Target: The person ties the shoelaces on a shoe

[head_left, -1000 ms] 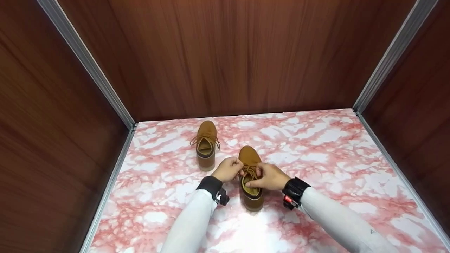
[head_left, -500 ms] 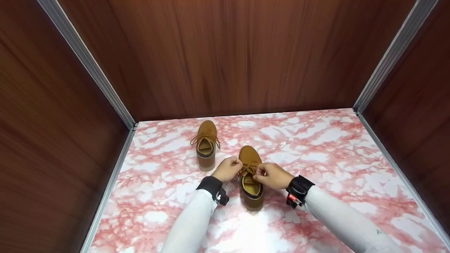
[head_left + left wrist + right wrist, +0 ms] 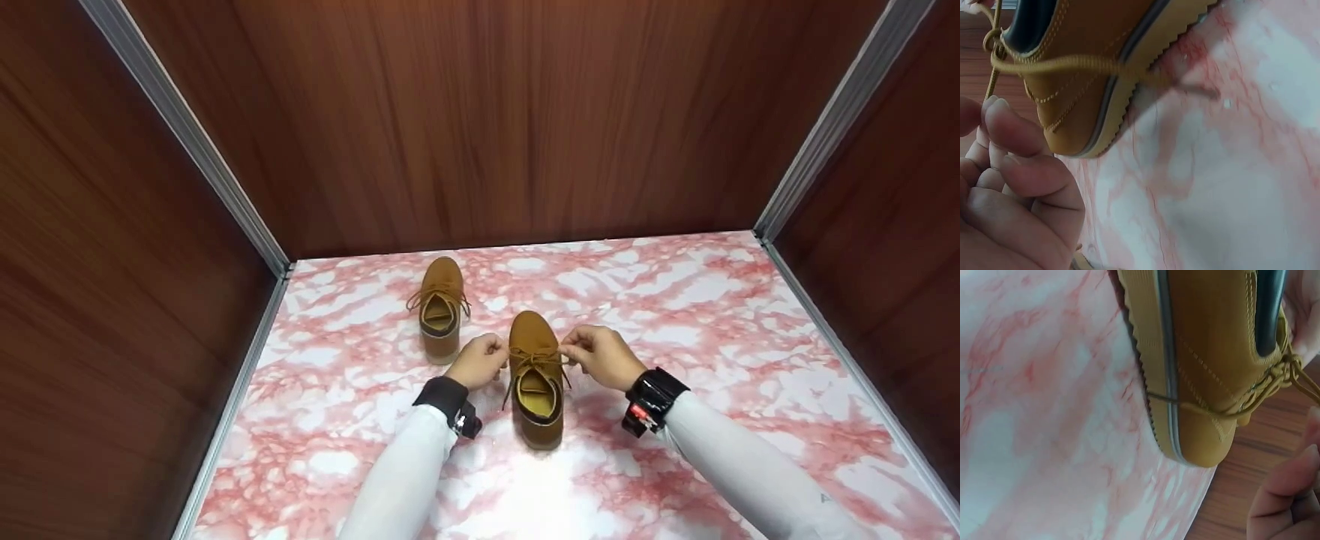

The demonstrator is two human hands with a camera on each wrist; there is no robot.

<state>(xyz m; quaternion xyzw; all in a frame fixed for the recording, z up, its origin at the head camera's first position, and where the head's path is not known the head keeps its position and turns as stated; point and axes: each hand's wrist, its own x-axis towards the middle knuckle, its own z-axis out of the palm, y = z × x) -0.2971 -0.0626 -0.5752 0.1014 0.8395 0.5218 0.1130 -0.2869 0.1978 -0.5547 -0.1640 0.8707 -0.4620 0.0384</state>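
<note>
A tan lace-up shoe [image 3: 534, 328] stands upright between my two hands, toe pointing away. My left hand [image 3: 476, 364] is at its left side, thumb and fingertip pinching a loop of the shoelace [image 3: 994, 81]. On the right, my right hand [image 3: 606, 358] pinches the opposite loop of the lace [image 3: 1306, 387]. Both loops stretch outward from a knot [image 3: 1289, 363] over the tongue, like a bow. A loose lace end [image 3: 1081, 63] hangs down each side of the shoe. The dark collar lining shows in both wrist views.
A matching tan shoe [image 3: 442, 276] with a tied lace stands farther back on the left. Pink and white marbled tabletop [image 3: 675, 337] lies under both. Brown wood-grain panels [image 3: 480, 127] with grey metal corner strips [image 3: 832, 112] enclose the back and sides.
My right hand has moved from over the shoe opening outward to the right, drawing its lace loop out. My left hand has shifted slightly left. The bow is now spread wide; the shoe stays put.
</note>
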